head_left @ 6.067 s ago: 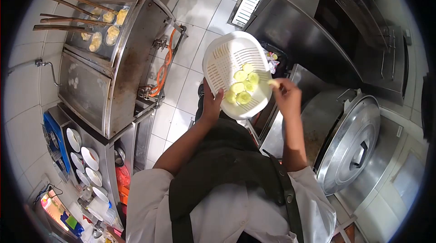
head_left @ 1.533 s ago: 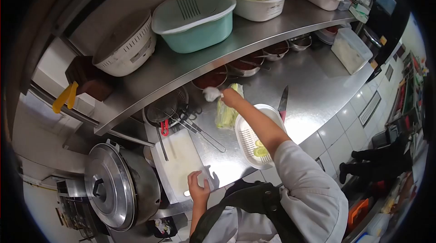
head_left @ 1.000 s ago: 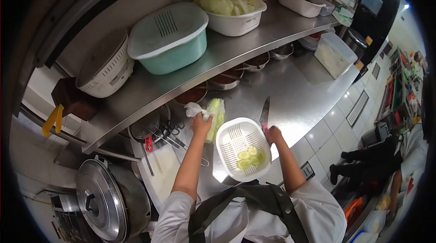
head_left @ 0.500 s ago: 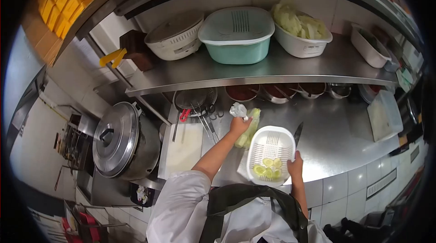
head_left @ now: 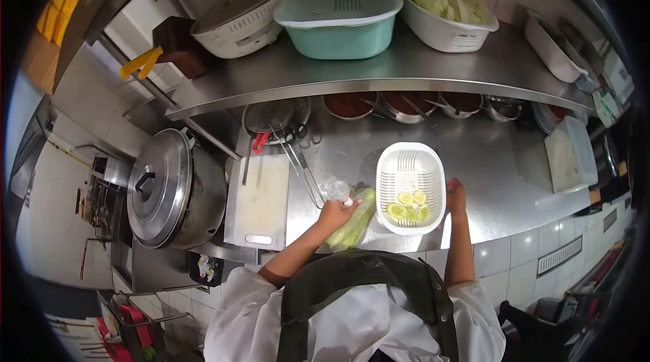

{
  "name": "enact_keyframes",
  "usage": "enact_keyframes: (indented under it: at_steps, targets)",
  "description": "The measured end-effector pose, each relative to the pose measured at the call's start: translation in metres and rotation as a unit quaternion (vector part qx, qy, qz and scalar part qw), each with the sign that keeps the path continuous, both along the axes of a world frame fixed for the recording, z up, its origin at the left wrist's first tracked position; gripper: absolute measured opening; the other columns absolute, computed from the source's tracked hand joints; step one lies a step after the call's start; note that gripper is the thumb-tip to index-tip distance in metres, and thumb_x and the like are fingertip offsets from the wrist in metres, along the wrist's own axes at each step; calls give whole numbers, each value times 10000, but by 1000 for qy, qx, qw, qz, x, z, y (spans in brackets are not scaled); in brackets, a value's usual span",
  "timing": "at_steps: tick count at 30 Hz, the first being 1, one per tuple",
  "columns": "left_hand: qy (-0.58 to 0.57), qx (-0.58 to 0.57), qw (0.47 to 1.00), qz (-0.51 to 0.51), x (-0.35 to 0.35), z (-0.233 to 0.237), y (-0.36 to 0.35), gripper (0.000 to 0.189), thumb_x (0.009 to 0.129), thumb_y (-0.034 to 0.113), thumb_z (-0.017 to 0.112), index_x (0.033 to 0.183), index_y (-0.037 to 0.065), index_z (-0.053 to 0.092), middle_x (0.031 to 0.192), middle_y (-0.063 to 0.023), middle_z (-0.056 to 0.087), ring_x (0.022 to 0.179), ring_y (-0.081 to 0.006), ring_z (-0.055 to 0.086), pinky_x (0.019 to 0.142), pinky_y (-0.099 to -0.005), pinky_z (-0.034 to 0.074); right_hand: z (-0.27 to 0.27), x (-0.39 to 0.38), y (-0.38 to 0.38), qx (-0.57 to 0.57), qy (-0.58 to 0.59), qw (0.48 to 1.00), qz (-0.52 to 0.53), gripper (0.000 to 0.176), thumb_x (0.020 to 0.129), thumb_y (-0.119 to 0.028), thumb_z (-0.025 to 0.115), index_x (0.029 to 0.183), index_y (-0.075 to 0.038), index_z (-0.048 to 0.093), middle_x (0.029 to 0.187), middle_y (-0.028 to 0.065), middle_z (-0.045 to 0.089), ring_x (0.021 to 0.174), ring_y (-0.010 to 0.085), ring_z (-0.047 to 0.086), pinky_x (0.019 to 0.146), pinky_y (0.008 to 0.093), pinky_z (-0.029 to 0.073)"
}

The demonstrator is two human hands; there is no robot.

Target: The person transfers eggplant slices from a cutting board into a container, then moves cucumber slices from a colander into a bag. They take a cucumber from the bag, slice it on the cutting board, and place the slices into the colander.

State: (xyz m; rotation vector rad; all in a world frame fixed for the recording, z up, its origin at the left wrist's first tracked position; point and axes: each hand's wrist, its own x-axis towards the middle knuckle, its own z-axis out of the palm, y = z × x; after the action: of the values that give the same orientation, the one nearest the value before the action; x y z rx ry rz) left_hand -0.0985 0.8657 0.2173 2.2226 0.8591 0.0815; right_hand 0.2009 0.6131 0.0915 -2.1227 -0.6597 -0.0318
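My left hand [head_left: 340,214] is closed on the gathered neck of a clear plastic bag [head_left: 355,223]. Long pale-green vegetables show inside the bag, which lies slanting on the steel counter. To its right stands a white slotted basket [head_left: 410,172], with several round pale-green slices [head_left: 410,211] at its near end. Just beside the basket's right rim is my right hand [head_left: 456,197], its fingers curled and partly hidden; what they hold, if anything, I cannot make out. The knife seen there earlier does not show clearly now.
On the left lie a white cutting board [head_left: 257,199], a long-handled strainer and red-handled scissors [head_left: 260,142]. A large lidded pot [head_left: 162,186] stands beyond. Bowls of red sauce [head_left: 350,106] sit beneath the steel shelf [head_left: 379,84], which bears a turquoise tub [head_left: 342,33] and a leaf-filled basket [head_left: 450,30].
My left hand has moved down and left, bringing the bag nearer to me. The white basket sits farther from the counter's front edge. My right hand has shifted off its lower right rim.
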Motion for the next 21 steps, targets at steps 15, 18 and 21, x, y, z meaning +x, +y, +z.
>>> enact_keyframes:
  at_steps: [15,18,21]
  targets:
    - [-173,39,983,-53,-39,-12,-11,319,801,340,675,866,34,616,727,-150,618,628,-312,602,571,-407,469,192,-166,324,52,-32,939,338,150,745,-131,680,829,-27,612,845,150,611,815,343,610,697,391,517]
    - [-231,76,968,-63,-53,-22,-14,282,804,323,665,860,49,627,744,-141,619,666,-339,601,595,-427,473,173,-197,402,-107,-12,953,282,239,756,-201,687,917,-30,640,982,174,647,888,325,642,732,406,524]
    - [-294,106,947,-76,-62,-19,-6,297,804,345,663,845,52,635,768,-132,617,697,-355,600,616,-434,480,144,-192,458,-310,-60,923,218,311,737,-217,698,989,-41,648,1062,150,645,965,297,638,775,390,532]
